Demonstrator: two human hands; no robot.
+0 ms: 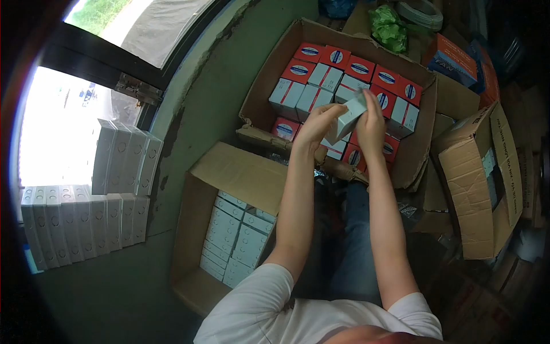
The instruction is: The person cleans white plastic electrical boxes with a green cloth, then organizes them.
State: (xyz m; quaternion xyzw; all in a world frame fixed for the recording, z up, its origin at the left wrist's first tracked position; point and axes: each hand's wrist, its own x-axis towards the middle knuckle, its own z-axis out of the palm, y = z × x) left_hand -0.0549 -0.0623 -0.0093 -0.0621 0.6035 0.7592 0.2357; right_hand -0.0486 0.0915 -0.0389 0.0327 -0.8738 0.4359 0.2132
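Observation:
A small white box (348, 119) is held up between my two hands, tilted, with what looks like a flap raised at its top end. My left hand (316, 123) grips its left side, fingers bent around it. On the other side my right hand (371, 123) presses against the box near its upper end. Beneath them is a large open carton (423, 155) filled with small red-and-white boxes (299, 70). Some show a red face with a blue oval label; others show white sides with a red stripe. My hands hide part of the middle rows.
At lower left, an open carton (186, 223) holds white boxes (220, 226). Stacked white switch-like plates (86, 223) stand by the window at left. Another open carton (470, 189) is at right. A green plastic bag (389, 28) and orange-and-blue boxes (452, 60) lie behind.

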